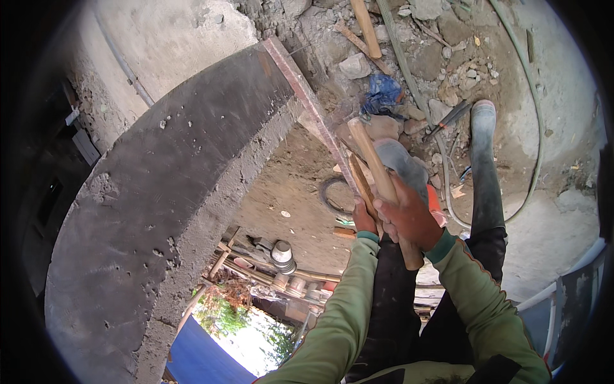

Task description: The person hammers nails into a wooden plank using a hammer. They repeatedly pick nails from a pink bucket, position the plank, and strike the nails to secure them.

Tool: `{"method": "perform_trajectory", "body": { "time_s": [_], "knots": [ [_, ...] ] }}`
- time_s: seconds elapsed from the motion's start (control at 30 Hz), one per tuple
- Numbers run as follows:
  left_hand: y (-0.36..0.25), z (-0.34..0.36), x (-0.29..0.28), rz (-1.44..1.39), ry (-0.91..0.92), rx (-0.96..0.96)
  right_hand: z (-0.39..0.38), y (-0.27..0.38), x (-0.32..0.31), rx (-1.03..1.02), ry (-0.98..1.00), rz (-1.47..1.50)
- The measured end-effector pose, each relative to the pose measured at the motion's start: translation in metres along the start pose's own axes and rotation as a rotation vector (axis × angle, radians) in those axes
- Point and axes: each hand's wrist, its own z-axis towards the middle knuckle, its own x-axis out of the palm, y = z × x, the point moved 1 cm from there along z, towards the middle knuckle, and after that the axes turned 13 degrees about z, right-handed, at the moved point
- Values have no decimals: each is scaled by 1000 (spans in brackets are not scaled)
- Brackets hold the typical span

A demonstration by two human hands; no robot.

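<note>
My right hand [406, 214] grips a thick, pale wooden stick [364, 144], angled up toward the upper left. Just left of it, my left hand [366, 217] is closed on a thinner, darker wooden piece [360, 179]. A long pinkish, narrow bar [300, 89] runs from the corner of the grey concrete slab [166, 173] down to my left hand; whether that hand holds it too I cannot tell. The slab has a smooth dark face and a rough, pitted lighter edge. My booted feet [483, 141] are on the right and behind the sticks.
Rubble, stones, loose boards [364, 25], a crumpled blue plastic [382, 93], dark pliers-like tool [448, 121] and a hose [524, 70] lie on the ground. Metal containers [283, 256] and poles are at lower middle. A concrete wall with a pipe [128, 70] stands upper left; blue sheeting [198, 345] below.
</note>
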Motion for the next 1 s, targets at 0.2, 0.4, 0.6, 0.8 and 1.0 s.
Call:
{"method": "perform_trajectory", "body": {
  "time_s": [0.2,0.4,0.6,0.8,1.0],
  "knots": [
    [-4,-8,2,-155,-149,-36,5,-7,-6,4,9,29],
    [8,-7,3,-300,-155,-9,4,-6,-7,-4,30,10],
    [4,-17,5,-237,-160,4,1,-9,-1,-54,-18,-81],
    [5,-10,8,-199,-248,29,3,-4,-2,-32,-39,-153],
    [23,4,3,-154,-342,18,6,13,-6,-145,-91,147]
  ]
}}
